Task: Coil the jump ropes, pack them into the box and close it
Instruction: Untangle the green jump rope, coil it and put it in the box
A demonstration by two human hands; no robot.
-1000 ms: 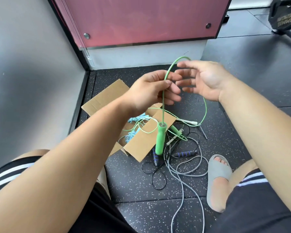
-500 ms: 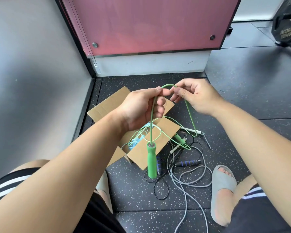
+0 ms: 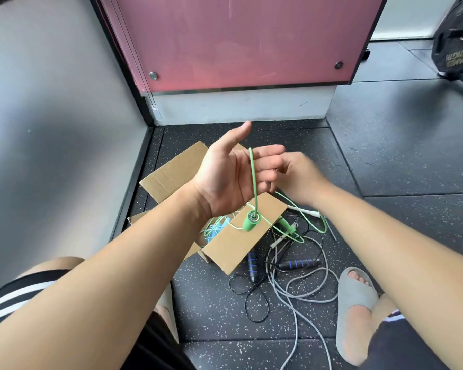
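**Inspection: person's clothing and visible body**

Both forearms are bare from the elbow down; no sleeves, watch, bands or rings are seen on the left hand or the right hand. Black shorts cover both thighs. The left leg of the shorts carries white side stripes; a short length of white striping also shows at the hem on the right leg. A grey moulded slide sandal with a wide single strap and open toe is worn on the right foot. The left sandal is mostly hidden behind the forearm.
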